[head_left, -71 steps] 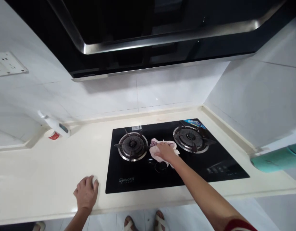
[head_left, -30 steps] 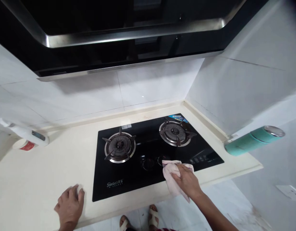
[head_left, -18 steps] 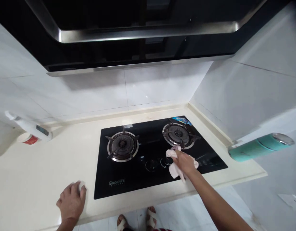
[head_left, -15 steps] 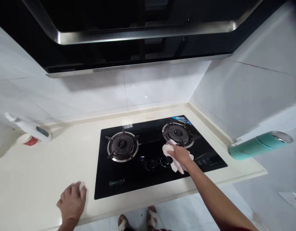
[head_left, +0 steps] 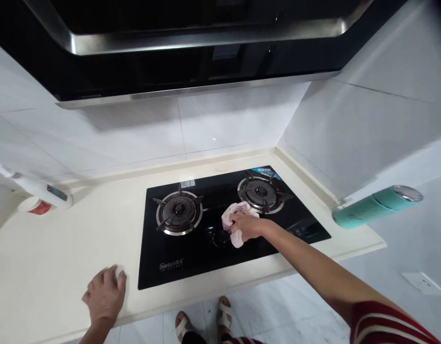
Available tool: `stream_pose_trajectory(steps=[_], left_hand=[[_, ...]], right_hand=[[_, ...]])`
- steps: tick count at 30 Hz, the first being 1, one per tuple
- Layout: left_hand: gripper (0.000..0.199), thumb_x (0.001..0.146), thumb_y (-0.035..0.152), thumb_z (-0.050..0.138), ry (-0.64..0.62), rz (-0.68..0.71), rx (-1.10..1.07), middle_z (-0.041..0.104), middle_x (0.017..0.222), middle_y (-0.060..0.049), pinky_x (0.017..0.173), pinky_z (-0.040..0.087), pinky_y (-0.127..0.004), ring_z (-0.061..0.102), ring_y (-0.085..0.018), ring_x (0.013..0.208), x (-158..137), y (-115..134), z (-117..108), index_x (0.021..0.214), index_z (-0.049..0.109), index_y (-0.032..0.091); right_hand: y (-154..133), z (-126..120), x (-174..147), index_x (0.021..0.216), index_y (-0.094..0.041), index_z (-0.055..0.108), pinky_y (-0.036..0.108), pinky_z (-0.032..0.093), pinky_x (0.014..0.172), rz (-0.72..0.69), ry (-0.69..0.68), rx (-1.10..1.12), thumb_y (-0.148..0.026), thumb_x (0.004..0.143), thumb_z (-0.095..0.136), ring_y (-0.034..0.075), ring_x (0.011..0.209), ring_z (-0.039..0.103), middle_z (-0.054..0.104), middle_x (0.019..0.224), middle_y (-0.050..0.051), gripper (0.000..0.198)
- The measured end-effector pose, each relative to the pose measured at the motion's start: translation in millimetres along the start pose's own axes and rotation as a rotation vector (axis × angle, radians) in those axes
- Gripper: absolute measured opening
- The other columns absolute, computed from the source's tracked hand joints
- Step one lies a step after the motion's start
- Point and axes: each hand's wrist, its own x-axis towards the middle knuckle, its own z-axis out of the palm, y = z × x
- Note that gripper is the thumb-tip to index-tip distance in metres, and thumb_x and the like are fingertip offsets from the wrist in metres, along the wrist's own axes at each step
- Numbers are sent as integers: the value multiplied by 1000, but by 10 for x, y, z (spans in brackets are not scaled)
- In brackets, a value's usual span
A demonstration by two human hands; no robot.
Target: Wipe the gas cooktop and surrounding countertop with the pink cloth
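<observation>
Pink cloth (head_left: 235, 209) in right grip (head_left: 246, 226), on hob (head_left: 192, 253), well inside front edge (head_left: 220, 265)

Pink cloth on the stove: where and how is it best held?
Likely by a bunch of its folds, from above and the near right: the cloth lies crumpled on the stove top with no handle showing, and the right hand grips it that way.

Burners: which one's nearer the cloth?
The right burner, beside the blue sticker: the pink cloth in the right hand reaches its rim in view, while black glass separates the cloth from the left burner.
</observation>
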Motion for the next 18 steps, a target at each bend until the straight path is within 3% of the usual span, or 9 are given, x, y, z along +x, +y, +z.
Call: stream_pose_trajectory(steps=[2, 5, 8, 13, 18], left_hand=[[48, 94, 47, 34, 4, 0, -2, 53, 132, -14, 102, 34, -54, 44, -35, 122, -6, 11, -11, 125, 59, 20], [45, 94, 45, 37, 3, -7, -7, 54, 132, -14, 101, 34, -53, 44, -34, 122, -10, 13, -17, 123, 60, 21], [43, 95, 44, 38, -10, -11, -14, 54, 132, -14, 102, 34, -52, 44, -33, 123, -12, 11, -22, 122, 60, 21], [44, 95, 45, 36, -29, -20, -35, 54, 132, -13, 103, 33, -53, 45, -33, 123, -12, 8, -32, 124, 60, 21], [48, 95, 48, 33, -24, -17, -26, 52, 133, -14, 103, 34, -53, 44, -34, 124, 9, -23, 0, 124, 60, 21]], right_hand=[[-80, 43, 27, 83, -31, 78, 47, 24, 113, -55, -8, -54, -14, 54, 82, 28, 118, 49, 61, 120, 2, 35], [-98, 85, 51, 87, -29, 78, 48, 26, 110, -47, 9, -98, -17, 58, 82, 30, 119, 48, 59, 122, 5, 32], [-13, 78, 85, 95, -30, 77, 48, 27, 109, 15, 48, -98, -22, 67, 80, 30, 121, 47, 57, 127, 6, 30], [66, 25, 387, 132, -25, 61, 53, 28, 107, 198, 214, -57, -38, 87, 64, 34, 132, 39, 46, 144, 14, 46], [139, 61, 627, 136, -23, 57, 51, 31, 107, 301, 317, 29, -56, 89, 58, 35, 133, 39, 46, 147, 14, 57]])
